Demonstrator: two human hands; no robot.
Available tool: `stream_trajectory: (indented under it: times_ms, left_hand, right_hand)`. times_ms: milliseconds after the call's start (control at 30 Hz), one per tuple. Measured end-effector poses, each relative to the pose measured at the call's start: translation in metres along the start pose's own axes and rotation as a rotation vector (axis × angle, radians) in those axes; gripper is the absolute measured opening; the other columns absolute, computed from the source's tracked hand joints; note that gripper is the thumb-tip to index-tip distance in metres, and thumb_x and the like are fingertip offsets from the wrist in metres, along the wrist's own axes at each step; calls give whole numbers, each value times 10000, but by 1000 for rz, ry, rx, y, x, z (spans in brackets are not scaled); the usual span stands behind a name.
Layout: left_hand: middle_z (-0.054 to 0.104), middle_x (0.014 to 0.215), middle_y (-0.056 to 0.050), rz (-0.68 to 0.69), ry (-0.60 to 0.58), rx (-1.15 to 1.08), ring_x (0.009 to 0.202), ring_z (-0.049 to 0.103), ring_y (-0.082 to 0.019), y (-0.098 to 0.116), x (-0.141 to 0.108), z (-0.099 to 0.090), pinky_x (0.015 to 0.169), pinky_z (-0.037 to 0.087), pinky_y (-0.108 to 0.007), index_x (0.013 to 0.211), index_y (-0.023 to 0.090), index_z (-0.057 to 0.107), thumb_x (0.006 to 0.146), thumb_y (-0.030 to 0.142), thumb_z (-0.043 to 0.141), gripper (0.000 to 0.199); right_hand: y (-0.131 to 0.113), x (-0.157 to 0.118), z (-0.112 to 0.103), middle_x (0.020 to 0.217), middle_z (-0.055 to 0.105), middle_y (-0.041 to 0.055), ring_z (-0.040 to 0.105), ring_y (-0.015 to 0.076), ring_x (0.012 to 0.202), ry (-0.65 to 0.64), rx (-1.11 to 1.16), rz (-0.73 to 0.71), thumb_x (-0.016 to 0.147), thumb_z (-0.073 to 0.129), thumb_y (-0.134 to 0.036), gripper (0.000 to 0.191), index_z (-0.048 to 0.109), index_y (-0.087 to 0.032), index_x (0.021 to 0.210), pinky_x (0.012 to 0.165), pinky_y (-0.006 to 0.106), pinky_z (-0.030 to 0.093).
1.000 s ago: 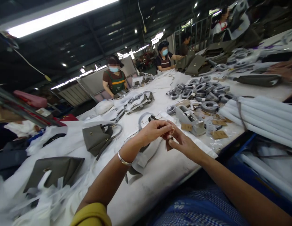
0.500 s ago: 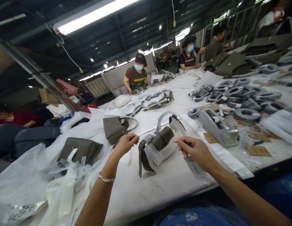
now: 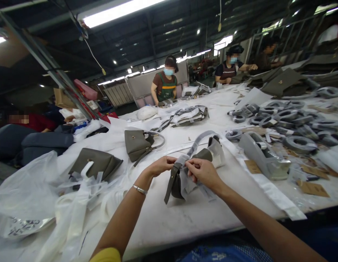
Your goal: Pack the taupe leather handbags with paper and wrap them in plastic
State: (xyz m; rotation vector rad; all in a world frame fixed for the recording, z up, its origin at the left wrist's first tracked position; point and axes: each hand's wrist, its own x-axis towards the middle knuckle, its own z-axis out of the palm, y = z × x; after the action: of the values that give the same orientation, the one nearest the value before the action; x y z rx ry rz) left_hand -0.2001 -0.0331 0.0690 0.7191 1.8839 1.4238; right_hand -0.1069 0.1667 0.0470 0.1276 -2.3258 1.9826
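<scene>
1. A crumpled clear plastic bag [image 3: 29, 182] lies at the near left corner of the white-covered table [image 3: 152, 222]; its contents cannot be made out.
2. Two olive-grey leather-look handbags, one lying with pale wrapping strips against it [image 3: 99, 162] and one with a curved, wrapped handle [image 3: 136, 145], sit toward the left edge; what they hold is hidden.
3. Near the right edge, a grey plastic tape dispenser [image 3: 263, 156] carries a small pale roll; brown cardboard tags [image 3: 313, 188] and clear packets lie beside it.
4. A third olive-grey bag, partly covered in translucent wrap [image 3: 204, 154], rests by the middle of the near edge, between and just ahead of the hands.
5. The left hand [image 3: 163, 166] has thumb and fingertips together at the wrapped base of this bag's handle.
6. The right hand [image 3: 203, 173] pinches at the same spot, from the other side; whether it has handle or wrap is unclear.
</scene>
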Motion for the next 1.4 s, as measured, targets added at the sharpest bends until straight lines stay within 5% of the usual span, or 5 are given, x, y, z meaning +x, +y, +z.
stream_trajectory:
  times_ms: [500,667,867,1267,1400]
  left_hand:
    - [646,774,-27,26,123,-163,699,531,-124,5,2,17,639,378,-209,936,97,729,606,320,886,428]
    - [690,957,-82,10,298,-283,847,611,-152,3,-20,7,772,469,-226,1106,121,689,749,343,817,439]
    - [636,816,-15,140,533,-572,841,633,-119,-7,-47,9,867,519,-220,1100,163,666,780,302,783,368]
    - [639,1251,-113,214,632,-563,763,589,-69,-7,-44,29,516,407,-109,1209,233,666,640,122,818,599]
    - [668,1208,-135,267,593,-455,1086,624,-221,5,-43,34,811,512,-230,1272,224,629,676,363,876,659]
  right_hand:
    - [0,4,7,662,680,12,552,100,426,-21,44,31,884,570,-486,349,703,-165,923,425,208,446]
    - [10,-11,-1,952,731,43,696,179,822,-173,118,-5,788,708,-342,506,600,-205,1263,786,307,576]
    - [22,-32,-1,1278,653,77,598,267,1198,-77,-162,-135,794,645,-230,475,609,-237,1267,1085,463,437]
    - [-4,-17,1,964,711,49,645,203,907,32,303,-159,886,622,-461,290,652,-199,1007,838,315,516]
    - [-25,5,4,919,711,19,651,194,824,-20,-9,-289,856,653,-393,244,655,-226,1034,786,305,503]
